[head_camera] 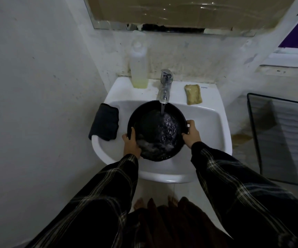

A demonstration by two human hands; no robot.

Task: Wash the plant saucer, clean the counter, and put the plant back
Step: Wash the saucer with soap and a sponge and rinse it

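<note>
We hold the saucer (150, 129) over the basin of the white sink (214, 122), right under the tap (165, 86), whose stream of water (162, 109) falls onto its far inner side. The saucer is round, black and shallow with a low upright rim; its inside glistens with splashing water, and pale foam gathers along the near edge. Our left hand (131, 143) grips the near-left rim, thumb curled over the edge and inside the dish. Our right hand (192, 132) grips the right rim, fingers wrapped round the outside. Both sleeves are dark plaid. A folded dark cloth (105, 121) lies draped on the sink's left edge. A clear bottle (138, 59) with yellowish liquid stands left of the tap, and a yellow sponge (193, 94) lies to its right.
</note>
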